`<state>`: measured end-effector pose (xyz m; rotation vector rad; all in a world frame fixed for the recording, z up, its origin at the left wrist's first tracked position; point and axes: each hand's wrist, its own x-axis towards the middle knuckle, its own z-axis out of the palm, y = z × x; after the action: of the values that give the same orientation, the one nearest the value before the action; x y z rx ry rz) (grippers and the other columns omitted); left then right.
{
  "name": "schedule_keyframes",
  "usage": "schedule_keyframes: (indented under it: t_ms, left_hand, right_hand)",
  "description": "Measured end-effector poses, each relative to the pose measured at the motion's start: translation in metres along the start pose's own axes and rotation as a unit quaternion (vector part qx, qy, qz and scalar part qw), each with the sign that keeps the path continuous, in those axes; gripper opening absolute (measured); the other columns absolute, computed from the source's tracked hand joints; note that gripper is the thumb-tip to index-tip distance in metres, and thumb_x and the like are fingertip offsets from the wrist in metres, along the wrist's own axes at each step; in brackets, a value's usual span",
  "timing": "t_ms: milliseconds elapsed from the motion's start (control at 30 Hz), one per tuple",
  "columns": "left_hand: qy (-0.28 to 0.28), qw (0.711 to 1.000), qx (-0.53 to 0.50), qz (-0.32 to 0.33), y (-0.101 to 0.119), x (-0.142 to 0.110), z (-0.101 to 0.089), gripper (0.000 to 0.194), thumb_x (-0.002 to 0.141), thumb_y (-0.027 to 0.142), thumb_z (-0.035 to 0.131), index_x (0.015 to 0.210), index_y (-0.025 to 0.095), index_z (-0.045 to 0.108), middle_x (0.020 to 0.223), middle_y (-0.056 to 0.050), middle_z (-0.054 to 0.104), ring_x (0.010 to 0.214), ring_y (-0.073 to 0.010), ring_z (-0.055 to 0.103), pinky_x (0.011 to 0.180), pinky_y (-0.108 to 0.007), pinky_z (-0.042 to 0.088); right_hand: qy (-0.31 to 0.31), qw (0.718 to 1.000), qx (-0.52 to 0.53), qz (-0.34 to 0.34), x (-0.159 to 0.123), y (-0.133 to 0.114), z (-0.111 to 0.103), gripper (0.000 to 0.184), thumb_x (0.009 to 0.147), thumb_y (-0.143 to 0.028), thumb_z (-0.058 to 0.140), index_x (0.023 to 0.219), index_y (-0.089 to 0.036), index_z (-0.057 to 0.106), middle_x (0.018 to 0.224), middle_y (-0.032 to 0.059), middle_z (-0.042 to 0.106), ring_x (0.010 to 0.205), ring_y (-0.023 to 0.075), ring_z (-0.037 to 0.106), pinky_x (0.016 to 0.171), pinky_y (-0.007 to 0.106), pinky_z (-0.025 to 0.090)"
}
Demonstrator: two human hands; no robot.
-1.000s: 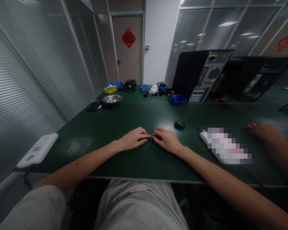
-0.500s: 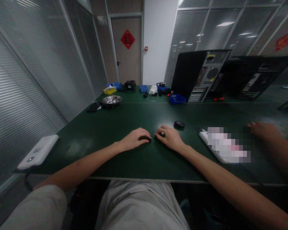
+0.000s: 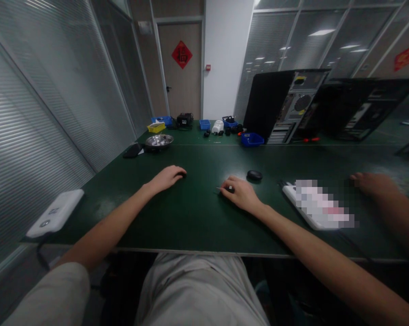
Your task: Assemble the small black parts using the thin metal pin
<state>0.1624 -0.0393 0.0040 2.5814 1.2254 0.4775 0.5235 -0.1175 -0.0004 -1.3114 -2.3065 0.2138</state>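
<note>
Pinching a thin, pale, apparently metal sliver (image 3: 218, 188) between thumb and forefinger, my right hand (image 3: 241, 194) works near the middle of a dark green, smooth-topped table (image 3: 190, 226), viewed from my distant post through the head camera. The sliver's free end points left, clear of the fingers, and a small black piece with a pale spot (image 3: 230, 189) shows inside the curl of the same hand; I cannot tell whether the two are joined. My left hand (image 3: 166, 178) is well apart to the left, its fingers bent and narrow over something dark (image 3: 180, 174), and whether it grips a part or merely casts a shadow I cannot tell. Just beyond the right hand lies a black oval case (image 3: 254, 175), touched by neither hand. I judge the step in hand to be small-part handling, the right side holding while the left is occupied elsewhere. The next move, to my eye, calls for a light, steady pinch, since that free end could easily be knocked, and a clear view beneath the left fingers before they open
</note>
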Motion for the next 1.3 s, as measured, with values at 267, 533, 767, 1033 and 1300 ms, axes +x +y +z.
schedule_keyframes:
  t_ms: [267, 533, 767, 1033, 1300]
  left_hand:
    - [0.071, 0.939, 0.198, -0.273, -0.107, -0.027, -0.035, 0.036, 0.097, 0.015, 0.047, 0.127, 0.010, 0.068, 0.127, -0.018, 0.068, 0.119, -0.0314, 0.062, 0.104, -0.042, 0.048]
    - [0.071, 0.915, 0.223, -0.329, -0.133, -0.033, -0.040, 0.038, 0.095, 0.018, 0.052, 0.128, 0.016, 0.069, 0.129, -0.017, 0.069, 0.120, -0.0333, 0.064, 0.099, -0.041, 0.052]
    - [0.082, 0.912, 0.190, -0.354, -0.153, -0.044, -0.048, 0.041, 0.093, 0.026, 0.060, 0.131, 0.020, 0.069, 0.131, -0.012, 0.070, 0.119, -0.0274, 0.066, 0.100, -0.033, 0.052]
    - [0.066, 0.906, 0.259, -0.327, -0.142, -0.039, -0.042, 0.035, 0.092, 0.015, 0.054, 0.121, 0.011, 0.072, 0.121, -0.021, 0.068, 0.114, -0.0343, 0.064, 0.093, -0.039, 0.054]
    - [0.103, 0.903, 0.246, -0.337, -0.155, -0.041, -0.035, 0.042, 0.090, 0.011, 0.052, 0.128, 0.008, 0.070, 0.127, -0.022, 0.065, 0.116, -0.0338, 0.064, 0.099, -0.040, 0.052]
  right_hand:
    - [-0.001, 1.000, 0.007, -0.001, 0.000, -0.002, -0.001, 0.020, 0.099, -0.038, 0.062, 0.097, -0.023, 0.075, 0.098, 0.0048, 0.065, 0.078, 0.0160, 0.061, 0.069, 0.029, 0.042]
    - [0.001, 1.000, 0.005, 0.002, 0.000, -0.001, 0.000, 0.018, 0.099, -0.037, 0.062, 0.095, -0.023, 0.074, 0.097, 0.0036, 0.065, 0.080, 0.0157, 0.061, 0.070, 0.029, 0.041]
    - [-0.003, 1.000, 0.008, 0.003, -0.001, -0.002, -0.002, 0.017, 0.098, -0.037, 0.063, 0.097, -0.024, 0.074, 0.099, 0.0037, 0.066, 0.079, 0.0159, 0.061, 0.069, 0.029, 0.042]
    - [0.000, 1.000, 0.010, -0.003, -0.001, -0.001, -0.002, 0.020, 0.099, -0.038, 0.062, 0.096, -0.023, 0.074, 0.099, 0.0045, 0.066, 0.079, 0.0162, 0.061, 0.071, 0.029, 0.043]
    - [0.002, 1.000, 0.011, -0.010, -0.002, -0.003, -0.003, 0.019, 0.099, -0.038, 0.062, 0.095, -0.023, 0.074, 0.098, 0.0046, 0.066, 0.078, 0.0162, 0.062, 0.072, 0.030, 0.045]
